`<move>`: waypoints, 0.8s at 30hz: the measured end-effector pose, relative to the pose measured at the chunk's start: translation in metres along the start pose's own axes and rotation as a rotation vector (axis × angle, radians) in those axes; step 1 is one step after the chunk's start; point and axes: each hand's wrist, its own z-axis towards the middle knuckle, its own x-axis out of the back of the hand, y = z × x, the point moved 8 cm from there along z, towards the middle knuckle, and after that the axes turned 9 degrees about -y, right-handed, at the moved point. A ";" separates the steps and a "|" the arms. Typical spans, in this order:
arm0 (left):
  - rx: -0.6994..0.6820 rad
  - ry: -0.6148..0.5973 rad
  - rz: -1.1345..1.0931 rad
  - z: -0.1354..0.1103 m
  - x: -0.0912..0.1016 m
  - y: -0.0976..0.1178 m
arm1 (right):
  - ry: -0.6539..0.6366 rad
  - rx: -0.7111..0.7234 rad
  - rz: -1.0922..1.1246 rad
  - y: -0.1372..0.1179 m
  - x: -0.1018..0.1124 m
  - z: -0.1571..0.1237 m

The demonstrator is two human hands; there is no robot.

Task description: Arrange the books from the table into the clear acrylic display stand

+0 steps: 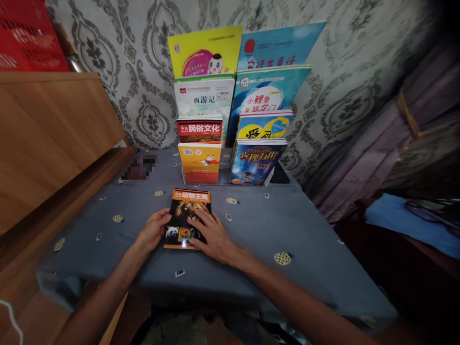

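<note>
A small book [178, 211] with a lion's face, smaller animal pictures and an orange border on its cover lies face up on the table before me. My left hand [157, 228] is closed at the book's left edge, its fingertips on the edge. My right hand [212, 235] lies over the right side of the cover with fingers spread, hiding part of the lion. Behind the book stand two tiered columns of books: an orange book [200, 165] fronts the left one, a dark blue book [254, 160] the right one.
A grey-blue tablecloth [251, 225] with pineapple prints covers the table. A wooden cabinet [53, 124] with a red basket [30, 36] stands at left. A blurred-out item [139, 167] lies at the back left, a dark flat object [280, 173] behind the right column. Purple curtains [373, 148] hang right.
</note>
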 end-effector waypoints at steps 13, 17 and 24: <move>-0.591 -0.173 0.533 -0.024 -0.056 0.100 | 0.377 -0.152 0.791 0.056 0.055 0.012; -0.952 -0.223 1.140 -0.060 -0.093 0.120 | 0.360 -0.064 1.295 0.063 0.069 0.031; -0.958 -0.361 1.800 -0.054 -0.085 0.056 | 0.207 -0.210 1.336 0.093 0.055 0.031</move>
